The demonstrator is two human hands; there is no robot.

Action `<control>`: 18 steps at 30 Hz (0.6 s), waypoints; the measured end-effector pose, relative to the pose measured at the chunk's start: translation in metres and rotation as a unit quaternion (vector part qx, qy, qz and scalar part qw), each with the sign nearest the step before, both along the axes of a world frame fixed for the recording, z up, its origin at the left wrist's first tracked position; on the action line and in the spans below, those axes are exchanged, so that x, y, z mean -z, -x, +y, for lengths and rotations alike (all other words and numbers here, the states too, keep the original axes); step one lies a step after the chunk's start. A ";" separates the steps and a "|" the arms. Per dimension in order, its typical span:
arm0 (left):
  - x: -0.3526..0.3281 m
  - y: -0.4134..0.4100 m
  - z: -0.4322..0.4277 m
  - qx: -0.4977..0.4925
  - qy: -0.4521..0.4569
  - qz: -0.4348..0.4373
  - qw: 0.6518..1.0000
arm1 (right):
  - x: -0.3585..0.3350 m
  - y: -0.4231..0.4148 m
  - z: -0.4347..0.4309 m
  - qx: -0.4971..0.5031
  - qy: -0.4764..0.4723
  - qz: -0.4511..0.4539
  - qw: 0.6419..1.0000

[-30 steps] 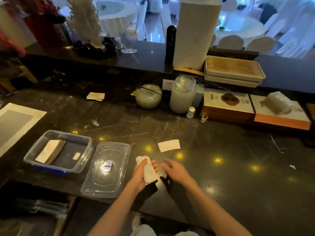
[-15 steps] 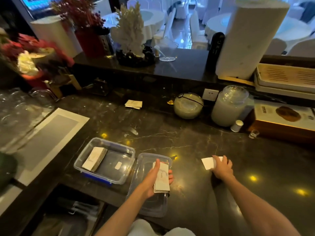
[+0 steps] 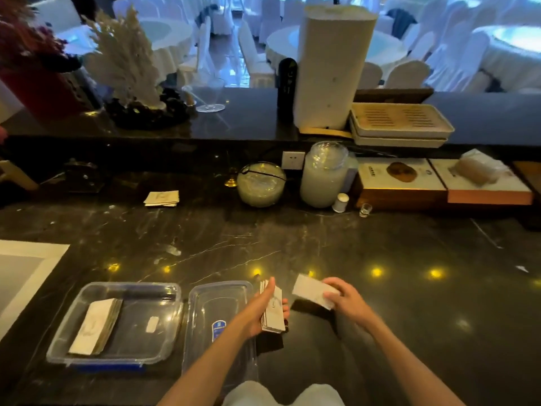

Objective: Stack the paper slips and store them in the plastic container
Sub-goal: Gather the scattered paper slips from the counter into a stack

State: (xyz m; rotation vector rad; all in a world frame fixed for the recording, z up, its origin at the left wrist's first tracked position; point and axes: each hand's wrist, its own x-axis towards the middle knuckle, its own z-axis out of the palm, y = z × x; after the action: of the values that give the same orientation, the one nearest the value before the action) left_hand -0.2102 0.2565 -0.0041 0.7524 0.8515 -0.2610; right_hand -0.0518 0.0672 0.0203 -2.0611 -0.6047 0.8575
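My left hand grips a stack of paper slips upright above the dark marble counter, just right of the container lid. My right hand pinches a single white slip lifted off the counter, a short gap right of the stack. The clear plastic container sits at the front left; a pile of slips lies along its left side and one small white tag rests on its floor. Another small pile of slips lies far back on the counter.
A round glass bowl, a tall glass jar, a small white bottle and flat boxes line the back. A paper towel roll and trays stand on the raised ledge. A white mat lies at left.
My right hand reached out to the lone slip on the counter, picked it up and brought it back toward the stack in my left hand. The view shifted about.
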 end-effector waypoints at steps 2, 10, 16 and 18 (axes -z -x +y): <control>-0.003 -0.009 -0.009 0.061 0.039 -0.026 0.997 | -0.019 -0.002 -0.001 -0.140 0.044 0.002 0.989; -0.025 -0.040 -0.076 0.188 0.030 -0.095 0.977 | -0.043 -0.007 -0.009 -0.195 0.063 -0.058 0.977; -0.046 -0.044 -0.093 0.056 0.054 -0.113 0.990 | -0.046 -0.018 -0.029 -0.007 -0.053 0.054 0.997; -0.049 -0.048 -0.099 0.043 0.031 -0.111 0.992 | -0.039 -0.012 -0.030 -0.017 -0.075 0.114 0.990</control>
State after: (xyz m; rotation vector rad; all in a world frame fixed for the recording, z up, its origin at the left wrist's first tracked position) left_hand -0.1618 0.1575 0.0451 0.7463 0.5989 -0.2725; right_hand -0.0395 0.0374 0.0588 -1.7920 -0.5613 1.0190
